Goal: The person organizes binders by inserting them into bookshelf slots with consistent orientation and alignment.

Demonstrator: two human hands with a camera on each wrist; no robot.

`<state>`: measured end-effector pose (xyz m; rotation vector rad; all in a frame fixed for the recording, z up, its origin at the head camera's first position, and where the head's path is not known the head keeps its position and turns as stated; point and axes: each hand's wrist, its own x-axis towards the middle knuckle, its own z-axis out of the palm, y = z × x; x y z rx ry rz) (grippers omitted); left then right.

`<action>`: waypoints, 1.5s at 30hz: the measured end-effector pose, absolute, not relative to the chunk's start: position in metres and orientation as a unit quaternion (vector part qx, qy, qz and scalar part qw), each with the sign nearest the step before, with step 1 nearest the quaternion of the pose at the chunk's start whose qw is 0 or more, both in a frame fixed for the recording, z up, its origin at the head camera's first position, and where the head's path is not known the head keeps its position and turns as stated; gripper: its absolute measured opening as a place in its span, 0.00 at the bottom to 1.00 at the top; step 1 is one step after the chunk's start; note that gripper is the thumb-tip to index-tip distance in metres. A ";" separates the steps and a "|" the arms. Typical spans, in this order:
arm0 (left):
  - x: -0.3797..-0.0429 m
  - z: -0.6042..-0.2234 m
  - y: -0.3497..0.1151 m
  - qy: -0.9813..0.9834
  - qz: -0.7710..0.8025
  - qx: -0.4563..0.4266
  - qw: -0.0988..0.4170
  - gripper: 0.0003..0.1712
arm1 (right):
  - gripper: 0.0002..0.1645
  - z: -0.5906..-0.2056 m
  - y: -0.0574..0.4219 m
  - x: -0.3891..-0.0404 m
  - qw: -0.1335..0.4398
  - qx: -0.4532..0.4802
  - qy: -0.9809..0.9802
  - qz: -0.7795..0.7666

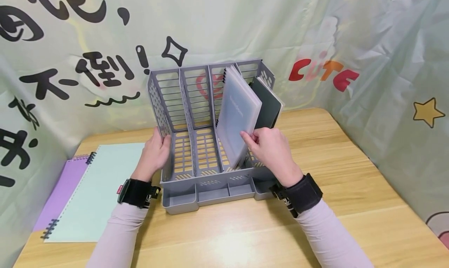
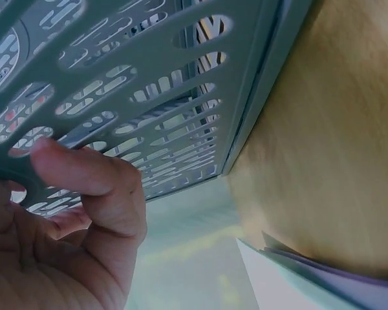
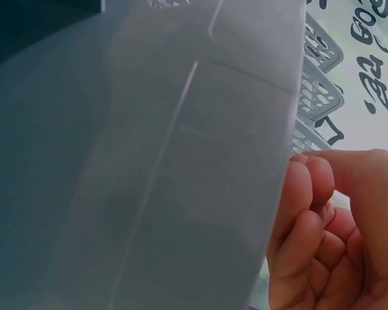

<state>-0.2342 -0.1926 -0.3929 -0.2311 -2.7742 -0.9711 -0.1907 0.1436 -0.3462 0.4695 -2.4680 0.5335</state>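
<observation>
The left hand [image 1: 152,153], fingers gripping the side of the gray organizer [image 1: 210,179], braces it well; the translucent-covered notebook [image 1: 236,112] in the third slot is best kept straight, clear of the dark notebook [image 1: 265,104], by the right hand [image 1: 275,151], whose fingers pinch its near edge.

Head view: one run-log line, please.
left hand: grips gray organizer at side | right hand: pinches frosted notebook by edge | mint notebook: overlaps purple notebook

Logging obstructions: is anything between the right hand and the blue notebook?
Nothing visible: the right hand pinches the blue notebook by its near edge. The dark notebook stands to the right, not between them.
</observation>
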 end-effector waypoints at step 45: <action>-0.187 -0.366 -0.262 -0.969 -0.222 -0.090 0.063 0.29 | 0.17 -0.328 0.058 -0.119 0.139 0.330 -0.893 0.273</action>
